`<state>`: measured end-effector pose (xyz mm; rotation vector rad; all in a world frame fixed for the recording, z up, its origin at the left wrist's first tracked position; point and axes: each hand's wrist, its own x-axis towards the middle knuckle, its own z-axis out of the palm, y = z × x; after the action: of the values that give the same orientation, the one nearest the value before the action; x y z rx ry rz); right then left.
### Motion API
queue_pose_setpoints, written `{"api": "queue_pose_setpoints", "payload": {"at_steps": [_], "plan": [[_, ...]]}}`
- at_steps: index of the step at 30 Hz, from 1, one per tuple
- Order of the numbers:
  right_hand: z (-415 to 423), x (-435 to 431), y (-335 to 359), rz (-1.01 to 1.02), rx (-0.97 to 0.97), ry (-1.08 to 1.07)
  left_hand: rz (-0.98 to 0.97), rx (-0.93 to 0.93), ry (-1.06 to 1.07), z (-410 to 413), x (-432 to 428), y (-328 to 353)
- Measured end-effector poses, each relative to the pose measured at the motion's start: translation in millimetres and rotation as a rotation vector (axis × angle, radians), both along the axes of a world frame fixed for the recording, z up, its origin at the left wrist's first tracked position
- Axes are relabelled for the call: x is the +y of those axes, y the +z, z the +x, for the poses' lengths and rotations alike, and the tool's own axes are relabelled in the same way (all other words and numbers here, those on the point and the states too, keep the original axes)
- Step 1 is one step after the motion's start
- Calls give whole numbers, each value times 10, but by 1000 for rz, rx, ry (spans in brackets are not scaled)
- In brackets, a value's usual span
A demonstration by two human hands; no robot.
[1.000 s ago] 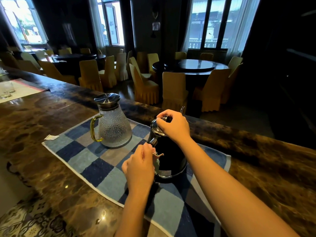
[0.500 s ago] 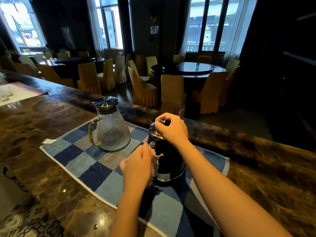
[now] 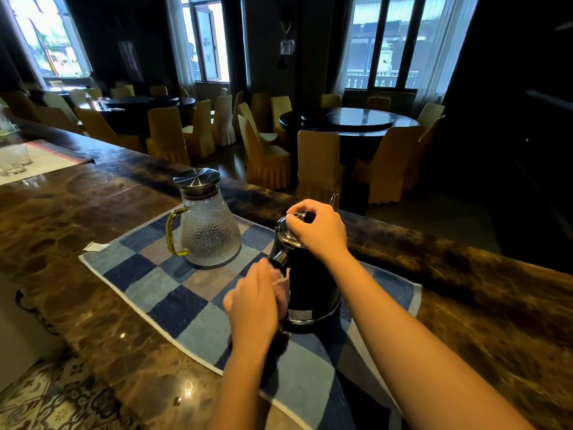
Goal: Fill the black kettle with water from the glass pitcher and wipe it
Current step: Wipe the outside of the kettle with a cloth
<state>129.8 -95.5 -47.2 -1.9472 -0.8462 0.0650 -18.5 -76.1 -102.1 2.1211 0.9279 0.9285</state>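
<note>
Both hands are on the black kettle [image 3: 313,282], apart from each other. The right hand [image 3: 319,228] curls over the top, its fingers gripping the knob of the silver lid [image 3: 285,232]. The left hand [image 3: 254,302] grips a pinkish cloth [image 3: 283,288] and presses it against the kettle's left side, just below the short spout [image 3: 279,258].

The kettle stands upright on a blue checked towel [image 3: 173,290] spread over the brown marble counter [image 3: 77,218], toward the towel's right end and near its far edge. The glass pitcher [image 3: 209,231], with its metal lid on and its yellow-green handle turned left, stands upright near the towel's far left corner, close to the kettle but not touching it.

Against the frame half a second earlier, little differs. The right hand keeps the same grip on the knob, and the left hand and cloth stay against the same side of the kettle, at nearly the same height under the spout. Kettle and pitcher sit on the same squares of the towel.

Drinking glasses [image 3: 14,158] stand at the counter's far left end. A small white scrap [image 3: 96,246] lies just beside the towel's left corner.
</note>
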Motion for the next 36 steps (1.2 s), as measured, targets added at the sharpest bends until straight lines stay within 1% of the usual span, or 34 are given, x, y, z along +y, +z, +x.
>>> {"api": "queue_pose_setpoints", "payload": {"at_steps": [1, 2, 3, 4, 5, 7, 8, 10, 11, 12, 13, 15, 16, 18, 20, 23, 24, 26, 29, 30, 31, 34, 36], "plan": [[-1, 4, -3, 4, -4, -1, 88, 117, 6, 54, 61, 76], [-1, 9, -9, 6, -9, -4, 130, 172, 12, 108, 119, 124], [-3, 11, -13, 7, -11, -7, 96, 182, 19, 152, 135, 173], [-3, 9, -12, 7, -12, -7, 37, 146, -1, 197, 163, 141], [-1, 6, -9, 5, -13, -2, -65, 32, -16, 198, 154, 144], [-4, -12, 8, 1, -7, 5, -335, -223, -17, 193, 116, 57], [-6, -19, 13, 1, -3, 11, -444, -317, -10, 170, 85, -24], [-8, -28, 17, 2, 0, 15, -642, -450, 15, 147, 25, -238], [-7, -27, 14, 4, 3, 15, -697, -458, 39, 155, 19, -333], [-5, -21, 10, 7, 5, 13, -694, -434, 45, 168, 21, -361], [-4, -16, 12, 12, 6, 11, -646, -390, 44, 205, 41, -333], [-13, -12, 12, 18, 5, 4, -518, -281, 9, 232, 51, -112], [-18, -14, 14, 20, 1, 2, -459, -256, 32, 245, 61, -6], [-25, -16, 13, 19, -4, -2, -410, -358, 115, 257, 52, 70], [-29, -14, 15, 20, -3, -5, -411, -453, 165, 224, -60, 15], [-25, -14, 14, 20, 1, -8, -539, -573, 302, 180, -238, -316], [-23, -14, 11, 21, -1, -6, -583, -586, 329, 181, -271, -401], [-20, -17, 11, 24, -2, -3, -600, -582, 329, 192, -236, -406], [-24, -16, 14, 24, -6, -1, -483, -429, 153, 239, -33, -105], [-23, -12, 12, 28, -9, -4, -438, -372, 108, 267, 26, 6], [-22, -10, 6, 30, -12, -10, -395, -361, 105, 283, 64, 66], [-16, 4, -8, 31, -18, -19, -250, -379, 170, 288, -4, 101], [-18, 6, -16, 40, -14, -28, -213, -471, 220, 263, -90, -100]]}}
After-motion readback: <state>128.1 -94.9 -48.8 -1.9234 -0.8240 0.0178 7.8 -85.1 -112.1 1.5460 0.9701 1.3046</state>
